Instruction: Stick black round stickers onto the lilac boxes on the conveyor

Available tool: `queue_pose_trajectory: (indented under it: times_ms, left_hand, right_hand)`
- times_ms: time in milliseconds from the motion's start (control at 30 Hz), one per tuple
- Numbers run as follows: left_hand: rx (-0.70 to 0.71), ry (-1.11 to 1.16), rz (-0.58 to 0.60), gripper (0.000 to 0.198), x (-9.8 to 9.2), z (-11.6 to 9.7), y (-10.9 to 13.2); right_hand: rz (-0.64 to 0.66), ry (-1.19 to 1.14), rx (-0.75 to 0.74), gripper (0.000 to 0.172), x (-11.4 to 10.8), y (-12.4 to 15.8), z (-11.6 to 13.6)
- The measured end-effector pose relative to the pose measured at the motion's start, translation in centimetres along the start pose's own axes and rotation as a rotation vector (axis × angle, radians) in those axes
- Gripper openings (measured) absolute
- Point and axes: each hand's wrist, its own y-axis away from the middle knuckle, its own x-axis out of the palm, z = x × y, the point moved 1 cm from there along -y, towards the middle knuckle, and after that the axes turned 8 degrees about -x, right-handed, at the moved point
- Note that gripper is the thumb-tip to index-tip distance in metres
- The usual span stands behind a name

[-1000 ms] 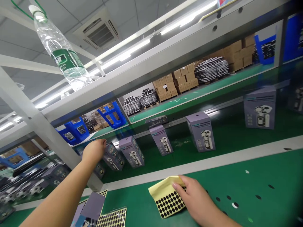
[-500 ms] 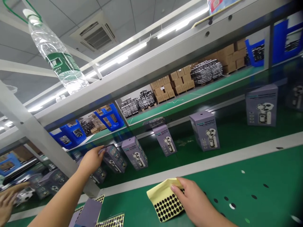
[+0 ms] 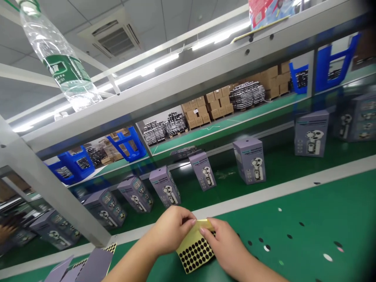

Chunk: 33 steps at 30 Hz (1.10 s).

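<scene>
A yellow sheet of black round stickers (image 3: pixel 194 250) lies on the green bench in front of me. My left hand (image 3: pixel 170 229) pinches the sheet's upper edge with closed fingers. My right hand (image 3: pixel 226 244) rests on the sheet's right side, fingers curled onto its top corner. Just beyond, purple product boxes stand in a row on the dark green conveyor belt; the nearest ones are a box (image 3: pixel 164 190) above my left hand and a box (image 3: pixel 202 176) to its right.
More purple boxes (image 3: pixel 249 159) (image 3: pixel 311 133) ride the belt to the right and several to the left (image 3: pixel 105 207). A slanted grey frame post (image 3: pixel 53 192) stands at left. Flat purple cartons and another sticker sheet (image 3: pixel 88 266) lie bottom left. A water bottle (image 3: pixel 58 58) hangs overhead.
My left hand has left the box on the belt and come back to the sticker sheet, gripping its top edge. The right hand stayed on the sheet. The view shifted right.
</scene>
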Motion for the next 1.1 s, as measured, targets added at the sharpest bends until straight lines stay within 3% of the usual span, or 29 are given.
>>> queue_pose_trajectory:
  times_ms: [233, 300, 367, 433, 533, 633, 733, 867, 1000, 1100]
  left_hand:
    - [0.02, 0.062, 0.142, 0.033, -0.4, 1.3, -0.5]
    - [-0.003, 0.046, 0.113, 0.034, -0.1, 1.6, -0.3]
    - [-0.052, -0.01, 0.008, 0.035, -0.6, 2.3, -0.1]
    - [-0.137, -0.109, -0.185, 0.036, -2.7, 3.8, 0.3]
    - [-0.334, -0.323, -0.518, 0.041, -8.8, 7.4, 1.3]
    - [-0.537, -0.54, -0.634, 0.035, -15.4, 12.1, 2.3]
    - [-0.666, -0.678, -0.563, 0.027, -19.1, 16.2, 2.9]
    - [-0.694, -0.75, -0.401, 0.024, -19.8, 18.8, 3.1]
    - [-0.636, -0.723, -0.302, 0.023, -19.9, 17.9, 3.4]
    - [-0.578, -0.679, -0.367, 0.026, -19.0, 15.0, 3.5]
  right_hand:
    - [0.04, -0.046, -0.034, 0.022, 0.1, -0.1, 0.7]
    - [0.054, -0.076, -0.043, 0.021, 0.0, -0.1, 0.8]
    - [0.06, -0.095, -0.039, 0.023, -0.1, 0.0, 0.6]
    - [0.072, -0.106, -0.016, 0.026, -0.1, 0.0, 0.4]
    - [0.099, -0.109, 0.027, 0.03, 0.0, 0.0, -0.1]
    - [0.108, -0.1, 0.027, 0.032, 0.1, 0.0, -0.2]
    - [0.111, -0.1, 0.031, 0.034, 0.1, -0.1, -0.3]
    - [0.119, -0.131, 0.052, 0.037, 0.0, -0.1, -0.2]
    - [0.095, -0.12, 0.042, 0.036, -0.1, -0.1, 0.3]
    - [0.069, -0.09, 0.047, 0.034, -0.3, 0.0, 0.8]
